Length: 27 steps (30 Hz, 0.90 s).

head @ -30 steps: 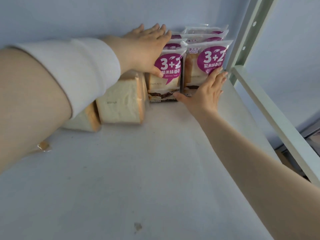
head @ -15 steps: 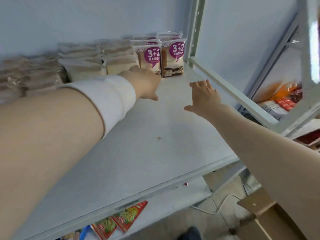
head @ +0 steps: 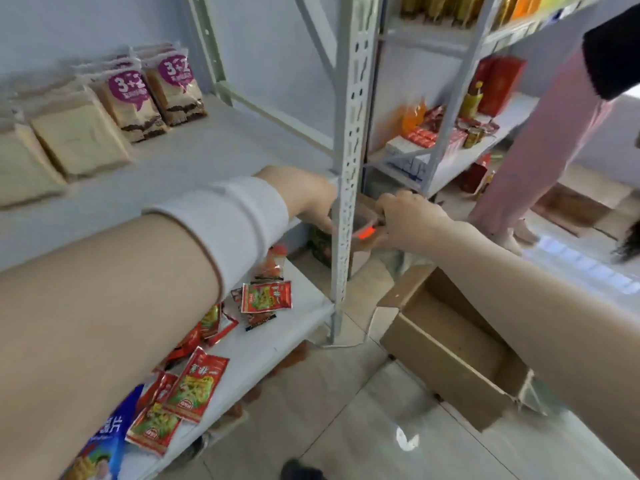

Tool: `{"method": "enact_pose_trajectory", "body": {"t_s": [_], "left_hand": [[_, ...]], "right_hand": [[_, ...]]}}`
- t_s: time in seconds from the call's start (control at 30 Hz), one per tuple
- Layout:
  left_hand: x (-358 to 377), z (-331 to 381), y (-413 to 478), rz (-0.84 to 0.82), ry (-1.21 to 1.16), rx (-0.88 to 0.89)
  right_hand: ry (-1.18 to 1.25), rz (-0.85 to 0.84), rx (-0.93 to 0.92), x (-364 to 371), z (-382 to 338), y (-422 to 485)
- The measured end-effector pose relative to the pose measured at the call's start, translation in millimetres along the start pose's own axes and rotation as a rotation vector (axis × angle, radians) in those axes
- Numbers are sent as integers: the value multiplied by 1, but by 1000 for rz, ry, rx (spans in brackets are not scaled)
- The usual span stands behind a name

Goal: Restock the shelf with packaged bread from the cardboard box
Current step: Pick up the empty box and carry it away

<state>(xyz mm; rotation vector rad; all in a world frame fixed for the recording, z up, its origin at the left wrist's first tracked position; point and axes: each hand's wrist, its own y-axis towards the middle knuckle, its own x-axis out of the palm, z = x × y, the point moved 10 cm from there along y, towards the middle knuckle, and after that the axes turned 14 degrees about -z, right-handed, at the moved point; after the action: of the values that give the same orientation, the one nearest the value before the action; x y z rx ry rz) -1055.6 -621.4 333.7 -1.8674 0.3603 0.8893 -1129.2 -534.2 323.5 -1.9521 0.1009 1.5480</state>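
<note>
Purple-labelled bread packs point(head: 138, 98) stand at the back of the grey shelf point(head: 214, 147), with plain toast packs point(head: 79, 140) to their left. My left hand point(head: 308, 199) hangs at the shelf's front right corner, its fingertips hidden behind the upright post point(head: 346, 168); nothing shows in it. My right hand point(head: 408, 216) hovers just right of the post with loosely curled fingers and holds nothing I can see. The open cardboard box point(head: 446, 344) sits on the floor below my right forearm, and its visible inside looks bare.
Red snack sachets point(head: 194, 382) lie scattered on the lower shelf. A small blurred object with an orange-red light point(head: 367, 233) sits between my hands. Another person's legs point(head: 540, 140) stand at the right by a second stocked shelf point(head: 450, 133). More cardboard point(head: 581, 202) lies behind.
Both hands have come off the purple bread packs and pulled back off the shelf towards its front right corner. My view has swung down and right, bringing the box and floor into sight.
</note>
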Motion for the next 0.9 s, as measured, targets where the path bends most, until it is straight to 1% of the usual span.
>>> {"method": "enact_pose_trajectory", "body": {"t_s": [0.17, 0.3, 0.4, 0.5, 0.63, 0.7, 0.77, 0.83, 0.9], "left_hand": [[14, 163, 43, -70, 77, 201], [32, 254, 84, -90, 147, 295], [36, 299, 115, -81, 239, 340], [31, 324, 156, -66, 312, 337], [37, 345, 242, -85, 311, 340], [51, 351, 285, -146, 254, 371], [71, 350, 326, -227, 129, 358], [95, 346, 366, -329, -39, 305], [120, 343, 407, -372, -254, 254]], "right_hand": [[88, -128, 237, 92, 158, -63], [162, -244, 417, 162, 254, -95], [202, -308, 488, 207, 302, -94], [246, -342, 546, 241, 344, -77], [329, -363, 628, 290, 398, -42], [441, -400, 692, 322, 417, -31], [616, -416, 771, 360, 433, -24], [804, -431, 845, 397, 449, -18], [952, -390, 891, 433, 465, -6]]}}
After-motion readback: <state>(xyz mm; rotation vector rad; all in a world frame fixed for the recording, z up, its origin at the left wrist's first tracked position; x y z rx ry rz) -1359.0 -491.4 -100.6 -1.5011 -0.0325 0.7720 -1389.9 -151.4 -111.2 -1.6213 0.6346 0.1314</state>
